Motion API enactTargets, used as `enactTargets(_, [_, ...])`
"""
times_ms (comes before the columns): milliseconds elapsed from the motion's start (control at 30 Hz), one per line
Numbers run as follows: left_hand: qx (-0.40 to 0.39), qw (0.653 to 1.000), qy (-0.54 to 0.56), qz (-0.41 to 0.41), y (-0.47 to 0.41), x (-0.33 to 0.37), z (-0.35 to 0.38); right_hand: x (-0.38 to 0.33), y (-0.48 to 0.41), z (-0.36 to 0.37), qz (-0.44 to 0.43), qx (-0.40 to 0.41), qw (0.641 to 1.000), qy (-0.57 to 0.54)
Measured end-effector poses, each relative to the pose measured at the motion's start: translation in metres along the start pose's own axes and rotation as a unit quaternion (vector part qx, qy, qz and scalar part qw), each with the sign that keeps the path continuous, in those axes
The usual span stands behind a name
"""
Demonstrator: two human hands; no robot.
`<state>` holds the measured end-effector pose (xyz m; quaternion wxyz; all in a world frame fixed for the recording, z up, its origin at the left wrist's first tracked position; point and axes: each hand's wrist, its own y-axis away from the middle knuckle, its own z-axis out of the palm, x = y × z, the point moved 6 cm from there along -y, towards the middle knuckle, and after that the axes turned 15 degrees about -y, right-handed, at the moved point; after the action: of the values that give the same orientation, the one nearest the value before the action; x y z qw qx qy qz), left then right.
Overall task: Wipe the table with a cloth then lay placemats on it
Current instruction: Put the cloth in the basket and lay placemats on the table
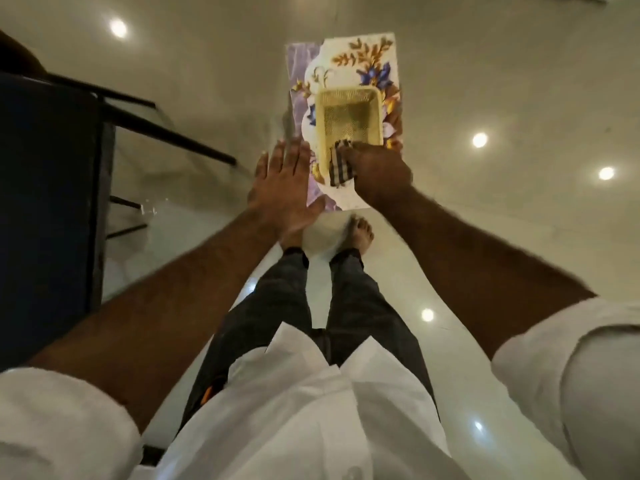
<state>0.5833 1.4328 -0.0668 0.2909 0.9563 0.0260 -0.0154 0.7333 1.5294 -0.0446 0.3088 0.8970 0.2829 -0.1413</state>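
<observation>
a dark-and-white checked cloth [341, 166], bunched, is gripped in the right hand [377, 171]. floral placemats [363, 60], blue flowers and gold leaves, lie flat and overlapping beyond both hands. a glass table [145, 161] stands left of the flat left hand [282, 188].

— What can't you make out here?

— The right hand [377, 171] covers most of the checked cloth [341, 169]. Its fingertips are out of sight, and hand and cloth together hide the near rim of the yellow basket [346, 94].

— And the placemats [360, 60]?

— The basket hides the middle of the top one. Only a purple strip of a lower one shows at the left, so I cannot tell how many are stacked.

— The left hand [284, 188]?

— Smeared by blur, and it hides most of one foot [290, 242]. The dark blue thing [45, 202] on the left is cut off by the edge, as are both white sleeves [62, 427] at the bottom.
</observation>
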Motion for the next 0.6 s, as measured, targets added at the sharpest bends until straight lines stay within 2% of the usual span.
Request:
enactTargets(133, [-0.009, 0.997, 0.031, -0.068, -0.021, 0.009, 0.036, 0.027, -0.065, 0.016, -0.035, -0.018, 0.999, 0.004])
enactTargets(267, [-0.021, 0.996, 0.044, -0.08, -0.035, 0.02, 0.058, 0.05, -0.108, 0.037, -0.019, 0.017, 0.999, 0.03])
enactTargets(433, [-0.03, 0.995, 0.052, -0.075, -0.041, 0.03, 0.058, 0.072, -0.086, 0.064, -0.02, -0.042, 0.998, 0.052])
enactTargets(600, [-0.043, 0.989, 0.115, -0.083, -0.064, 0.034, 0.048, 0.085, -0.054, 0.049, 0.018, 0.026, 0.999, 0.006])
